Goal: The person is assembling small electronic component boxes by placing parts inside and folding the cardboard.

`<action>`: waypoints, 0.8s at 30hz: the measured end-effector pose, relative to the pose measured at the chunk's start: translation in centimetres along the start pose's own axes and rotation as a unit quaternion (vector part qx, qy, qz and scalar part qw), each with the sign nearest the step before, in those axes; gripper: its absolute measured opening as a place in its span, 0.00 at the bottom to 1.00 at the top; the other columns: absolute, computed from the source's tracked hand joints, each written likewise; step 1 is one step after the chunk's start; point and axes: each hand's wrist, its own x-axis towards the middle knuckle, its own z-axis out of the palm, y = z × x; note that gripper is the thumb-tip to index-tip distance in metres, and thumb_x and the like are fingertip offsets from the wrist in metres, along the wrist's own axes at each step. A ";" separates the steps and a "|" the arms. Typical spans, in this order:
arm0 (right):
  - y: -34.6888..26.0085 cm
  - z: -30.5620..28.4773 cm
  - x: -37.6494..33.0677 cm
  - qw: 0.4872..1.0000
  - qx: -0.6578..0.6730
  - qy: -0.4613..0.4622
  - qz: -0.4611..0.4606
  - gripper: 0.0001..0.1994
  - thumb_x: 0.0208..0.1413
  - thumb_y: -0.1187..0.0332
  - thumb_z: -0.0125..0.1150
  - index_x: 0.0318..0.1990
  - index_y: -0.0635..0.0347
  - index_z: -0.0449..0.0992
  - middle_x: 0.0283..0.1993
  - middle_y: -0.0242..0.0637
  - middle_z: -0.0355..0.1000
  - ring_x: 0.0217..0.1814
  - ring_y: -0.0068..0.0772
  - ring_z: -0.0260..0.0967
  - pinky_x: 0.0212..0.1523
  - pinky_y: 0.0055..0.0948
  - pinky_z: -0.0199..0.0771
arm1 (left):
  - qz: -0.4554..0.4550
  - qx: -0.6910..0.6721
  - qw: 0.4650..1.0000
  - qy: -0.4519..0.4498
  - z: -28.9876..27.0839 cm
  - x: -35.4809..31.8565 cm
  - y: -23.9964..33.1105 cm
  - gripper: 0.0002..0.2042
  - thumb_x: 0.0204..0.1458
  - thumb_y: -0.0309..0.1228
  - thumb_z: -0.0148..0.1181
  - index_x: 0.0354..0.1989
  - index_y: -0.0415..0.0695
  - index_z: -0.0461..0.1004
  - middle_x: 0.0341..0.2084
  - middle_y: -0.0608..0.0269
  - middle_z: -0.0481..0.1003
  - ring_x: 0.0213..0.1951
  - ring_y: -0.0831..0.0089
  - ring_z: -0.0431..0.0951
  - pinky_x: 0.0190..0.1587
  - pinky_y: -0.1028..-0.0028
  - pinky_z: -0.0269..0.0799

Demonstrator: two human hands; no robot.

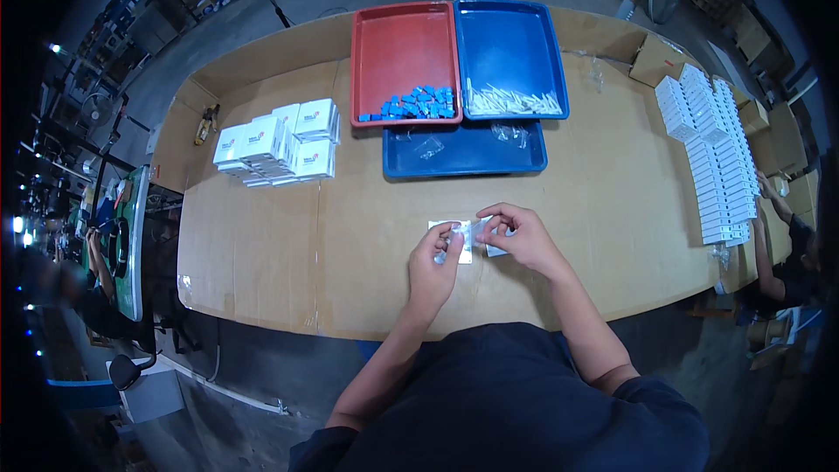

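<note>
My left hand (433,267) and my right hand (524,243) are close together over the near middle of the table. Both have their fingers pinched on a small clear plastic bag (478,231) stretched between them; its contents, if any, are too small to make out. Beneath the fingers lies a flat white box (466,253), partly covered by my left hand. Another white piece (495,251) shows under my right fingers, mostly hidden.
Beyond the hands, a shallow blue tray (411,171) holds clear plastic scraps. Behind it are a red tray (402,39) with blue pieces and a blue tray (511,35) with white sticks. White boxes stand stacked left (271,147) and right (712,157), where another person's arm (763,249) reaches in.
</note>
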 end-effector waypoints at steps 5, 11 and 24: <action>-0.9 0.1 -1.4 0.998 0.009 -0.020 0.060 0.17 0.54 0.74 0.74 0.51 0.64 0.81 0.32 0.25 0.78 0.29 0.11 0.60 0.32 0.19 0.63 | -0.060 -0.009 0.998 -0.031 -0.1 -0.1 0.5 0.13 0.71 0.32 0.53 0.45 0.34 0.80 0.26 0.69 0.75 0.30 0.85 0.70 0.34 0.80 0.68; -1.1 0.2 -1.0 0.988 0.150 -0.017 0.043 0.13 0.63 0.74 0.66 0.54 0.66 0.79 0.38 0.29 0.80 0.37 0.12 0.71 0.39 0.20 0.72 | -0.031 -0.101 0.993 0.050 0.4 -1.3 0.0 0.14 0.73 0.36 0.52 0.43 0.37 0.80 0.24 0.77 0.69 0.26 0.89 0.64 0.27 0.82 0.58; -1.2 0.4 -1.8 0.975 0.167 -0.113 0.095 0.12 0.64 0.72 0.66 0.53 0.66 0.80 0.39 0.30 0.81 0.38 0.16 0.74 0.41 0.19 0.74 | -0.090 -0.141 0.986 0.020 -0.8 -1.9 1.6 0.13 0.72 0.33 0.53 0.45 0.36 0.79 0.27 0.75 0.73 0.26 0.90 0.60 0.28 0.83 0.56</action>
